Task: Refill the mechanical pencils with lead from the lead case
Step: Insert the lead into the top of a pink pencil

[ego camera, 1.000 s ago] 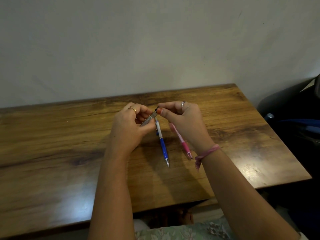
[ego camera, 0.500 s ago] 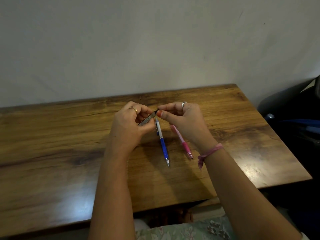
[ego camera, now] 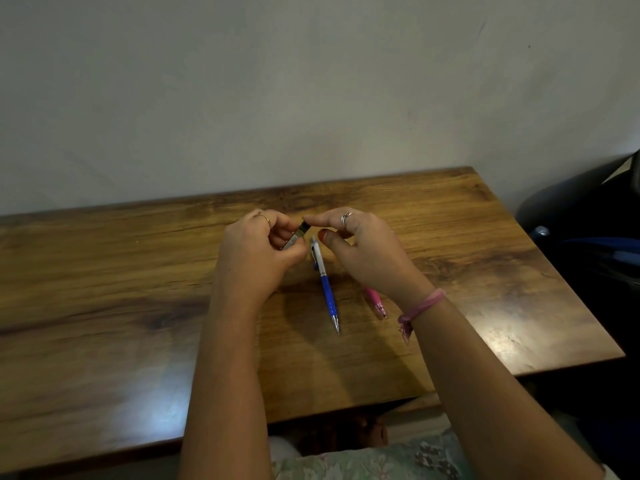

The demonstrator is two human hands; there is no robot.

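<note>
I see my left hand point(ego camera: 258, 252) curled around a small silvery, flat-sided lead case point(ego camera: 296, 237) with a dark cap end, held above the glossy wood-grain tabletop point(ego camera: 104, 306). My right hand point(ego camera: 360, 247) hovers just right of it, fingers loosely arched, holding nothing, forefinger tip near the cap. Below lie a slim blue-and-white mechanical pencil point(ego camera: 325, 285) and, further right, a pink pencil point(ego camera: 375, 301) partly hidden by my wrist

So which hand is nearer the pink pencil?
Right. The right hand hovers directly over the pink pencil, hiding its upper part; the left hand is beyond the blue pencil.
</note>
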